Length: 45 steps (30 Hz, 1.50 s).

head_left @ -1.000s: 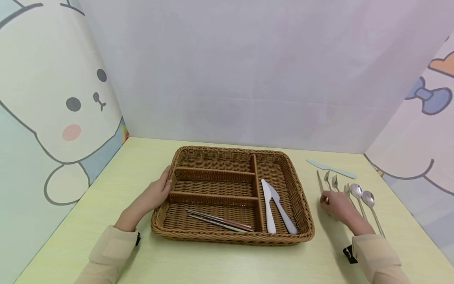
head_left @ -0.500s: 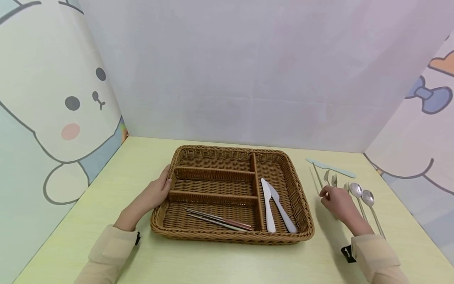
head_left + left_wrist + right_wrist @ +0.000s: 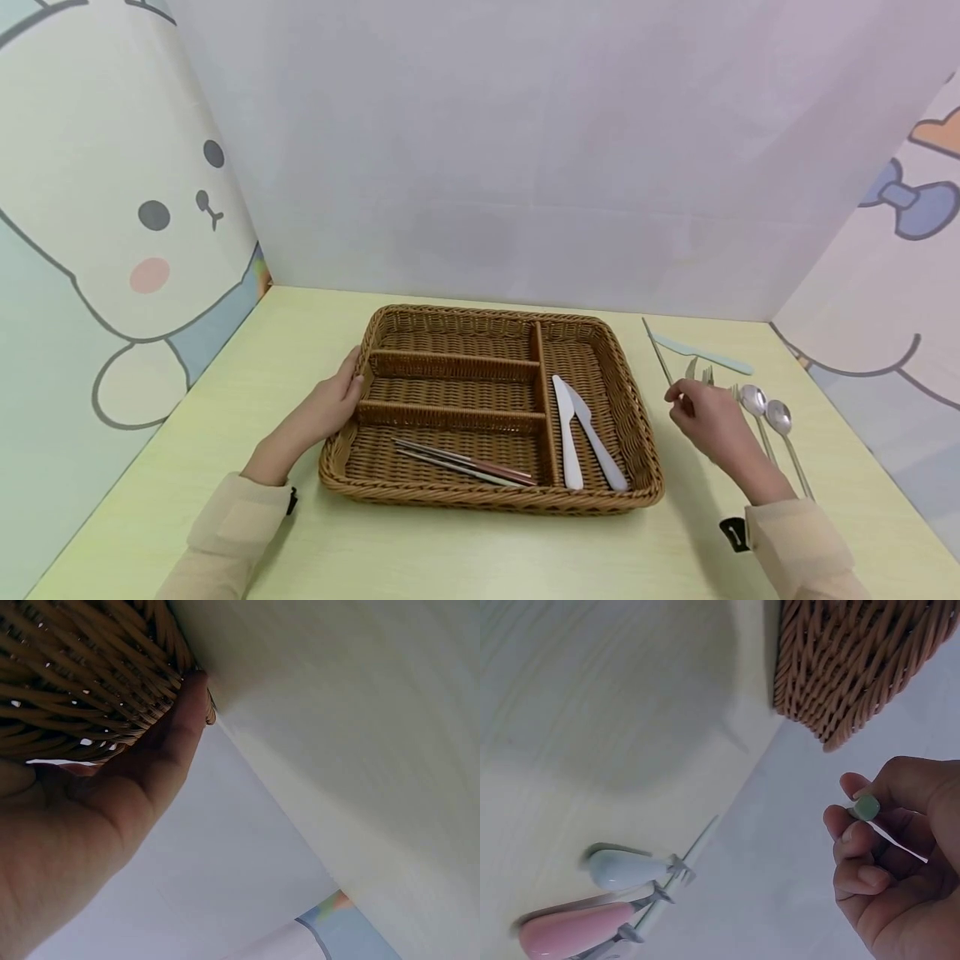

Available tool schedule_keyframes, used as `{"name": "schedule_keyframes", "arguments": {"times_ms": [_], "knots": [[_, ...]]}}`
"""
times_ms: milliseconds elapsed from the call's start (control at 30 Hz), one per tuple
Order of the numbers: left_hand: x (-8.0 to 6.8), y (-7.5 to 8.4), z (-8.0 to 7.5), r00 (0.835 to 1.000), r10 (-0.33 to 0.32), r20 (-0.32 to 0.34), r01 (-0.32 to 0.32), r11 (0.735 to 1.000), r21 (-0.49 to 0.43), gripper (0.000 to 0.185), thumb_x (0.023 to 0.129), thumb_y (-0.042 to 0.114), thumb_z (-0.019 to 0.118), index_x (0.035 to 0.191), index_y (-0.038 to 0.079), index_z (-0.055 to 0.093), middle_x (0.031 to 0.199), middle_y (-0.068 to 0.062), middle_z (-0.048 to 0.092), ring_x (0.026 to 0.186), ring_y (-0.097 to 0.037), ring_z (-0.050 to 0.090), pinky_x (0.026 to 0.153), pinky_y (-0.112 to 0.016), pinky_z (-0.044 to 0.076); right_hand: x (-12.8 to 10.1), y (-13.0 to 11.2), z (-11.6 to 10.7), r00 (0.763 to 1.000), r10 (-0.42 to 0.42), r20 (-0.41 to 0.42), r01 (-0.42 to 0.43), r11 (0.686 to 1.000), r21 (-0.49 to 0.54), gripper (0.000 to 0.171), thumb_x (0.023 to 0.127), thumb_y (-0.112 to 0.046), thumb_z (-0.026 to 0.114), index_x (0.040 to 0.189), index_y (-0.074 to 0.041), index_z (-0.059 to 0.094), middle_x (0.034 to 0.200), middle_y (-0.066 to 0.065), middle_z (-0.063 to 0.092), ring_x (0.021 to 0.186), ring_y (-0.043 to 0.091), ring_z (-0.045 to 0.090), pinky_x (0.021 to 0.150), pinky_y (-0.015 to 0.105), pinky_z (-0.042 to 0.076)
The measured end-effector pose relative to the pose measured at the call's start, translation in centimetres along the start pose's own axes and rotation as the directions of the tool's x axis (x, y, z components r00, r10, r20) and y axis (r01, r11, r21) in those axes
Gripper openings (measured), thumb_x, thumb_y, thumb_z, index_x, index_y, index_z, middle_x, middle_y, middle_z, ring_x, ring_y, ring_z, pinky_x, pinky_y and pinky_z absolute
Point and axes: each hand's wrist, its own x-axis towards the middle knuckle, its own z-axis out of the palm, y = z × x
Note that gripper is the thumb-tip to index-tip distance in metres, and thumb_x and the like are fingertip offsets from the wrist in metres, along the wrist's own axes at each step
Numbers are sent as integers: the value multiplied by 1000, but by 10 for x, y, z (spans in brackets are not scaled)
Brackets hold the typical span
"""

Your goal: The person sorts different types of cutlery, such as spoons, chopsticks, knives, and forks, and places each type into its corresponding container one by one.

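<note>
At the left end of a brown wicker cutlery basket [image 3: 453, 364], my left hand [image 3: 330, 407] grips the rim. The left wrist view shows a finger of this hand [image 3: 161, 761] lying along the woven outer wall. My right hand [image 3: 708, 421] pinches a thin chopstick [image 3: 657, 353] between thumb and fingers, right of the basket. Its green end [image 3: 867, 808] points at the camera in the right wrist view. Several chopsticks [image 3: 465, 464] lie in the basket's front compartment. Two table knives, one white [image 3: 567, 437] and one greyish [image 3: 600, 446], lie in the right compartment.
On the table [image 3: 480, 550] at the right lie a light-blue knife [image 3: 705, 353], several forks partly hidden by my right hand, and two spoons, one [image 3: 753, 400] left of the other [image 3: 779, 416]. Fork handles, pale blue [image 3: 626, 869] and pink [image 3: 574, 930], show in the right wrist view.
My right hand has taken the chopstick up from beside the forks and moved it slightly left and away; its far tip now reaches past the light-blue knife's left end. The left hand stays put.
</note>
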Motion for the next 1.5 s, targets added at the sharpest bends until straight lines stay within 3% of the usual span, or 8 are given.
{"name": "schedule_keyframes", "arguments": {"times_ms": [167, 600, 767, 900, 1033, 1500], "knots": [[2, 0, 0, 1000, 2, -1, -2, 1000, 6, 57, 101, 15, 28, 145, -4, -3, 54, -2, 37, 41, -12, 27, 47, -30, 34, 0, -20, -7, 996, -62, -63, 60, 998, -34, 16, 73, 7, 54, 79, -3, 65, 57, -5, 47, 50, 5, 33, 48, 22, 31], [3, -1, -1, 1000, -2, 12, 2, 1000, -6, 58, 101, 16, 27, 146, -2, -5, 49, 2, 33, 40, -11, 25, 44, -30, 34, -2, -68, -15, 974, -214, -79, 213, 977, -17, 23, 72, 12, 56, 80, -7, 65, 69, -4, 56, 53, 0, 30, 49, 19, 30], [3, -1, -2, 1000, 0, 4, 0, 1000, 3, 58, 101, 15, 28, 145, -3, -4, 51, 0, 35, 41, -11, 26, 45, -30, 34, -2, -85, -14, 940, -331, -82, 329, 944, -33, 23, 71, 13, 60, 80, -8, 64, 73, -1, 58, 56, 1, 35, 50, 18, 35], [3, -1, -1, 1000, -3, 2, 3, 1000, 5, 58, 101, 15, 28, 145, -3, -3, 52, -2, 37, 41, -11, 26, 47, -30, 34, -2, -98, -11, 897, -432, -95, 429, 902, -49, 21, 70, 11, 64, 78, -8, 62, 71, -3, 55, 57, 1, 35, 49, 17, 35], [3, -1, -1, 1000, 0, 0, 0, 1000, 15, 58, 101, 15, 28, 145, -3, -4, 55, -3, 40, 41, -11, 27, 49, -30, 35, -3, -111, -8, 858, -503, -101, 499, 864, -59, 21, 69, 9, 66, 77, -10, 62, 73, -3, 56, 59, 4, 45, 49, 17, 39], [-1, 1, 0, 1000, -7, 17, 8, 1000, -23, 57, 101, 14, 27, 146, -2, -4, 50, 2, 31, 40, -11, 24, 42, -29, 33, -4, -154, 2, 821, -559, 115, 566, 823, -43, 20, 72, 7, 64, 78, -13, 63, 74, -5, 55, 63, 6, 50, 52, 17, 42]]}}
